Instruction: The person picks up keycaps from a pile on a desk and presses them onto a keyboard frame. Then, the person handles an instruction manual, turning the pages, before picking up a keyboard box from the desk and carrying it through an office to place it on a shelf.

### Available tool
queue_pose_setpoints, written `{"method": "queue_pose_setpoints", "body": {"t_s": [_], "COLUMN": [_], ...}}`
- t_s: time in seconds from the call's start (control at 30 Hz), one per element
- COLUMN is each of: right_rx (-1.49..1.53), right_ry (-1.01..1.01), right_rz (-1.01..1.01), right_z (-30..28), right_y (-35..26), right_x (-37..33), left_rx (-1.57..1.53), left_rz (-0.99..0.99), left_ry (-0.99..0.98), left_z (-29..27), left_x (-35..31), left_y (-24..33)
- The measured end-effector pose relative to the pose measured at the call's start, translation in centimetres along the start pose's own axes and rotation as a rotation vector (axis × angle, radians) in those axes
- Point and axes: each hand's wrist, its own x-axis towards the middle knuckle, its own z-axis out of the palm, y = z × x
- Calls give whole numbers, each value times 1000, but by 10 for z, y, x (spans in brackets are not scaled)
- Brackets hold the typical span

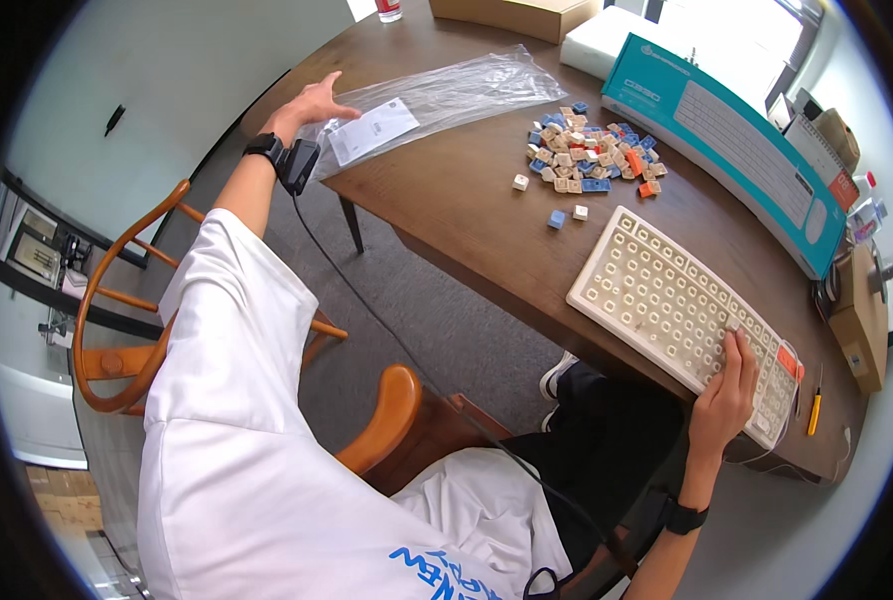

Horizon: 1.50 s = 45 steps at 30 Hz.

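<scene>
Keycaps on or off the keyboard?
Mostly off: the keyboard shows rows of bare switches, and loose keycaps lie heaped on the table.

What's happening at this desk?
A person is at a dark table with a pale keyboard, most of its switches bare of caps. The right hand is on the keyboard, toward its right end. The left hand is spread open by a white leaflet and clear plastic wrap; whether it touches either is unclear. Loose keycaps lie piled beyond the keyboard, in front of a teal box.
</scene>
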Motion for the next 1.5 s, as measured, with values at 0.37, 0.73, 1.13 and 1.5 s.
{"method": "queue_pose_setpoints", "body": {"t_s": [0.37,0.73,1.13,1.5], "right_rx": [-7,-15,0,-30], "right_ry": [3,26,35,40], "right_rz": [-8,-16,2,-8], "right_z": [0,-2,0,-1], "right_y": [0,-1,2,3], "right_x": [2,2,0,0], "left_rx": [306,296,268,162], "left_rz": [142,200,86,50], "left_ry": [-197,-334,-267,-114], "left_z": [-1,7,8,3], "left_x": [1,1,9,-11], "left_y": [23,44,27,38]}}
